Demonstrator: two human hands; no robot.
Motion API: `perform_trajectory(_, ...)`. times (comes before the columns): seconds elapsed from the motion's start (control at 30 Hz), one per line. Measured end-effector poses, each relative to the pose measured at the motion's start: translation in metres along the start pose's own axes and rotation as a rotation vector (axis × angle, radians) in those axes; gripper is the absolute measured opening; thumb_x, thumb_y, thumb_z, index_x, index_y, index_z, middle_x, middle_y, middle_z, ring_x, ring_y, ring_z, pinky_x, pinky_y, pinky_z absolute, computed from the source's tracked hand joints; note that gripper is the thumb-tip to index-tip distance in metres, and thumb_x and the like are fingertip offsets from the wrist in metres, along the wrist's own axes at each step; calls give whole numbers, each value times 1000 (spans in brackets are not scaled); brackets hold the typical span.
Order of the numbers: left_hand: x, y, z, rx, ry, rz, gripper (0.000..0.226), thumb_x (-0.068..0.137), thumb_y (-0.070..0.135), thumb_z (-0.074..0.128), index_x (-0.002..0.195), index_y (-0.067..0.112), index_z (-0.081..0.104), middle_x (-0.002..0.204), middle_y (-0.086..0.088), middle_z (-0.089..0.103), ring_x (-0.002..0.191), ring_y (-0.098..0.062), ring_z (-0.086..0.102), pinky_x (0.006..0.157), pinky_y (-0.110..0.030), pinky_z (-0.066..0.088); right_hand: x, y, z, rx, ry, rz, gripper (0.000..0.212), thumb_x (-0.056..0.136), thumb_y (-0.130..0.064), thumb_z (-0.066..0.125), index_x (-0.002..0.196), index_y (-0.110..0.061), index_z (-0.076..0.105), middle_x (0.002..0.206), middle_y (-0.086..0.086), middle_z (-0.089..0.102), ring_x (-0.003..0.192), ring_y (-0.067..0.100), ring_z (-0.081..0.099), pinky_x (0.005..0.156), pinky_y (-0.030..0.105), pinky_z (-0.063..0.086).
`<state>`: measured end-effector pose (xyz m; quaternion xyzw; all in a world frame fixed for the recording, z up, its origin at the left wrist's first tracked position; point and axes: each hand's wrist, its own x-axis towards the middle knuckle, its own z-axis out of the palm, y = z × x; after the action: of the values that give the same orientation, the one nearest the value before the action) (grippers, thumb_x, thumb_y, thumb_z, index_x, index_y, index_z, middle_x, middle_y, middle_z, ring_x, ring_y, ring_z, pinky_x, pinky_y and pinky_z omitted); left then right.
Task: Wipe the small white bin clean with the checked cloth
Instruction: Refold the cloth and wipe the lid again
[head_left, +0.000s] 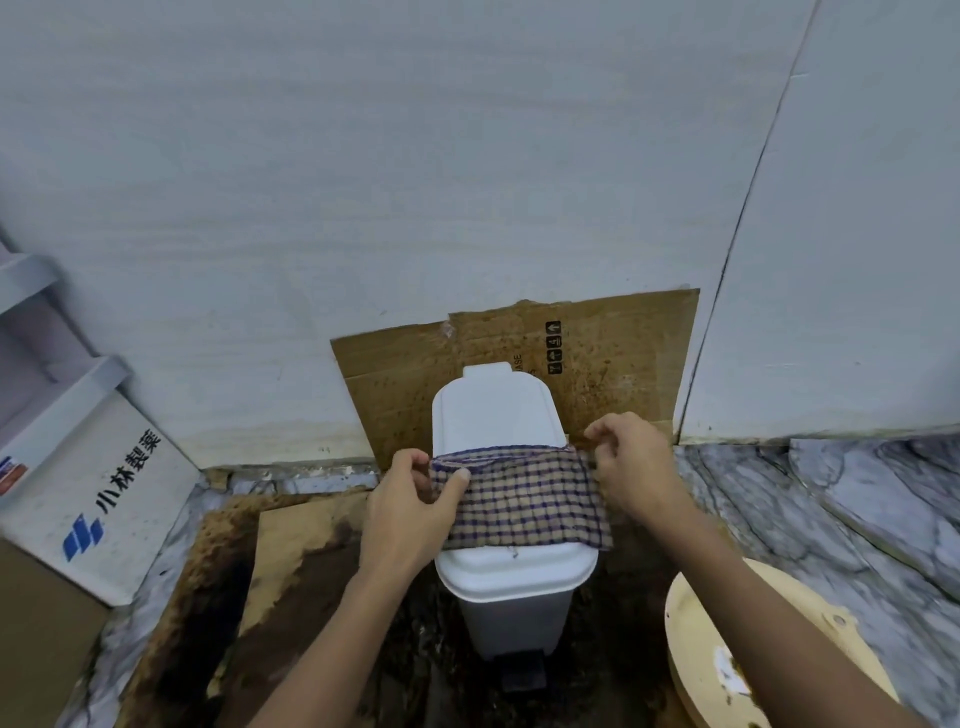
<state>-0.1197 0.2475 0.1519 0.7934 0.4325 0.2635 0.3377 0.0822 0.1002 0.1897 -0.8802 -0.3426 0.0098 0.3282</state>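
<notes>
**Spreading the cloth across the bin lid**

Looking down into the corner, we take in the biggest things first: the pale wall behind, and the stained cardboard propped against its foot, which we judge is there to shield the wall and floor from spills. More darkened cardboard lies flat underneath, over a marbled floor. A white box with blue printing leans at our left, and a cream round lid sits low at our right, well apart from the work.

The small white bin stands upright on the cardboard, close to the wall, its lid shut and its dark foot pedal facing us. The checked cloth lies draped flat across the front half of the lid, leaving the hinge end bare.

Our left hand pinches the cloth's far left corner between thumb and curled fingers. Our right hand grips the far right corner the same way, fingers folded over the hem. Holding both corners keeps the cloth taut and wide, so one pass should cover the full width of the lid. We judge the wiping has barely begun: the sides and pedal look untouched.
</notes>
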Motion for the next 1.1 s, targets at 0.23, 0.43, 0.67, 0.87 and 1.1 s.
perform_trajectory(0.23, -21, -20, -14, -385, -460, -14, 128, 55, 64, 95, 153, 42, 14, 142, 30, 40, 121, 17, 51, 83, -4, 47, -50, -40, 34, -52, -174, -557, 40, 95, -39, 52, 127, -18, 62, 134, -4, 60, 124, 12, 51, 107, 32, 39)
perform_trajectory(0.43, -41, -20, 17, -524, -451, 35, 133, 54, 37, 105, 151, 48, 15, 148, 23, 47, 130, 7, 52, 98, -12, 49, -54, -24, 47, -271, -279, -522, 70, 94, -66, 32, 152, -29, 36, 160, -12, 30, 149, 8, 21, 124, 35, 2)
perform_trajectory(0.67, -44, -24, 31, -499, -353, 17, 147, 53, 51, 101, 160, 47, 0, 162, 17, 30, 145, -1, 38, 118, -34, 41, -37, -27, 43, -497, -372, -593, 76, 88, -75, 3, 156, -43, 11, 166, -9, 16, 151, 14, 13, 121, 42, 7)
perform_trajectory(0.87, -43, -33, 37, -565, -313, -32, 153, 49, 54, 102, 159, 52, -5, 158, 35, 25, 138, 20, 33, 101, -5, 40, 3, -24, 65, -454, -440, -560, 81, 85, -79, -4, 156, -43, -1, 166, -16, -2, 152, 6, -9, 121, 41, -10)
perform_trajectory(1.1, -39, -38, 45, -610, -302, -33, 154, 45, 59, 101, 157, 57, -5, 158, 46, 7, 150, 6, 22, 122, -44, 35, 128, -38, 104, -476, -498, -381, 57, 95, -60, 8, 151, -55, 1, 166, -15, -7, 153, 16, -11, 121, 55, -6)
